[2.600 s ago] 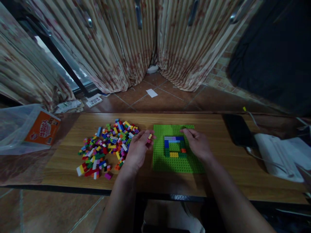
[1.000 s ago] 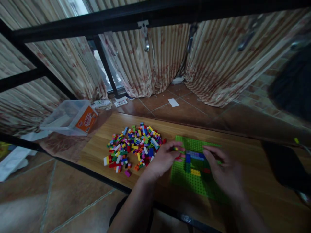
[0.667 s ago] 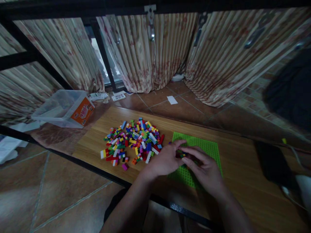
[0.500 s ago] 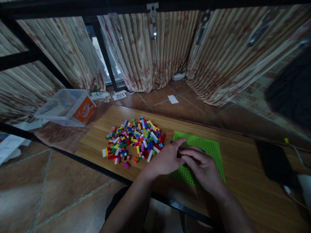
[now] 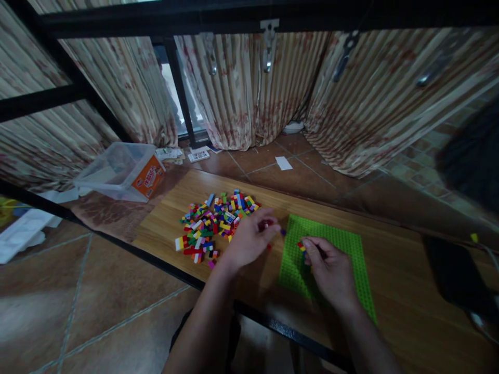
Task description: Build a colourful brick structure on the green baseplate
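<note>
My left hand [image 5: 253, 236] is over the right side of a pile of toy building bricks [image 5: 202, 228], thumb and fingers curved but apart. Something reddish shows in the gap between its fingers; whether it touches them I cannot tell. My right hand [image 5: 333, 267] pinches a small stack of toy bricks [image 5: 301, 246], with red and yellow at its visible end. That stack is above a green studded baseplate [image 5: 346, 239], and the fingers hide much of it. A small dark blue brick [image 5: 283, 232] lies by the plate's left edge.
The wooden table [image 5: 393, 280] has a dark front edge. On its right lies a black flat object [image 5: 448, 270] with a cable. Beyond the left end stands a clear plastic box [image 5: 120, 171] with an orange label. Curtains [image 5: 234, 88] hang behind.
My left hand has moved left, away from my right hand, to the brick pile. My right hand stays over the baseplate, and the bricks in it now show. The view has shifted slightly.
</note>
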A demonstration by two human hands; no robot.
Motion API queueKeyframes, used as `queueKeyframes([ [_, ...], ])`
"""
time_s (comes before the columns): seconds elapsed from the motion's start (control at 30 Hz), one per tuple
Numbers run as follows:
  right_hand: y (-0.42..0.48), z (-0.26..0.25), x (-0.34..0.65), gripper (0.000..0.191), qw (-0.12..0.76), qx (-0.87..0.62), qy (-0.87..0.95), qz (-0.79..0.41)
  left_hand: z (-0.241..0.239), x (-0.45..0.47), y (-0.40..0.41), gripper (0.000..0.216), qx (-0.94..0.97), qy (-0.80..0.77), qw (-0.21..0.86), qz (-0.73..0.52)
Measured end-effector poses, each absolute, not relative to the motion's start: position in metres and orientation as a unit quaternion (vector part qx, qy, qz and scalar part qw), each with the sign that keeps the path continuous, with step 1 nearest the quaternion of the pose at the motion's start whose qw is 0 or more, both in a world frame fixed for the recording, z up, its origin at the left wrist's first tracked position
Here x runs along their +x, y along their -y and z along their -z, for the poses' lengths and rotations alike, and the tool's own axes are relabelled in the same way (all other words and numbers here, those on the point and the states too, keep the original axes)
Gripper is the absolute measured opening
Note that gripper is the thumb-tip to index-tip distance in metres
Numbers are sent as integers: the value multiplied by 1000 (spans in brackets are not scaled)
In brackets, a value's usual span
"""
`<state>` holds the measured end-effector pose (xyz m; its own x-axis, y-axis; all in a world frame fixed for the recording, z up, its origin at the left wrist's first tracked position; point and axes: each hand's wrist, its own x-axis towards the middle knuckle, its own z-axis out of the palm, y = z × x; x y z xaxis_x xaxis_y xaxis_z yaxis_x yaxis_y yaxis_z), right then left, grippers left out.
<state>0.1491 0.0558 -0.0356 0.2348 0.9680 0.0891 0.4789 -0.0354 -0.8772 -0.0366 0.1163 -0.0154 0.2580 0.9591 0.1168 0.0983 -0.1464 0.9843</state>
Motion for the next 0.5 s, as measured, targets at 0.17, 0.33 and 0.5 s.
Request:
queueKeyframes([
  [0.17,-75,42,128,35,381,-649,621,-220,2,-82,-128,25,545,-638,328,-434],
  [0.33,-99,45,104,35,300,-680,660,-109,-10,-104,-120,25,569,-765,226,-201],
  [0.5,-111,51,98,35,262,-690,670,-72,-9,-106,-116,26,603,-751,232,-132],
])
